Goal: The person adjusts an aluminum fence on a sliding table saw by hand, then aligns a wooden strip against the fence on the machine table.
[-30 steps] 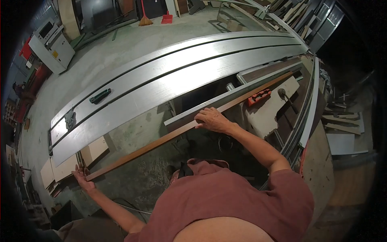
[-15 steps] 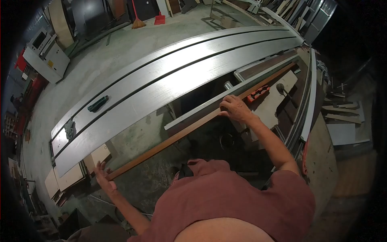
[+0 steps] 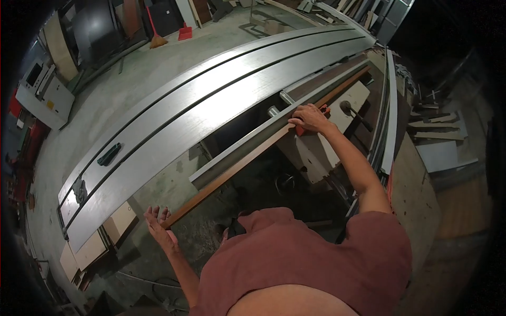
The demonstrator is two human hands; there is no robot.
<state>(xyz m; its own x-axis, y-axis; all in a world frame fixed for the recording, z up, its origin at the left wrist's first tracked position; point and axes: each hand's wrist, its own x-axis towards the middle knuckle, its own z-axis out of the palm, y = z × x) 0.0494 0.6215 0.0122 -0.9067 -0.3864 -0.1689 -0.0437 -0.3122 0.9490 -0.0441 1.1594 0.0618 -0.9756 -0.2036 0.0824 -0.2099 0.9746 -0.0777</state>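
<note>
A long, narrow brown wooden strip (image 3: 232, 173) lies slanting beside a grey metal fence rail (image 3: 242, 149). At the strip's near end is my left hand (image 3: 162, 229), its fingers spread and the palm side against the end. Farther along, my right hand (image 3: 312, 119) has its fingers curled over the strip, close to the rail. Partly covered by that hand is a red-orange tool or block (image 3: 300, 130); its kind is hard to make out. A pale board (image 3: 350, 108) with a dark knob or lever (image 3: 346, 107) lies just beyond.
A long silver sliding table (image 3: 211, 105) with two dark slots runs alongside, bearing a dark green object (image 3: 109, 154) and a grey rag (image 3: 79, 191). Stacked boards (image 3: 89, 247) stand at the lower left. A broom (image 3: 157, 39), a red dustpan (image 3: 185, 32) and a control cabinet (image 3: 46, 97) are farther off.
The wooden strip has slid lengthwise along the rail, away from its near end. My left hand followed its end, and my right hand moved the same way, now partly covering the red-orange object.
</note>
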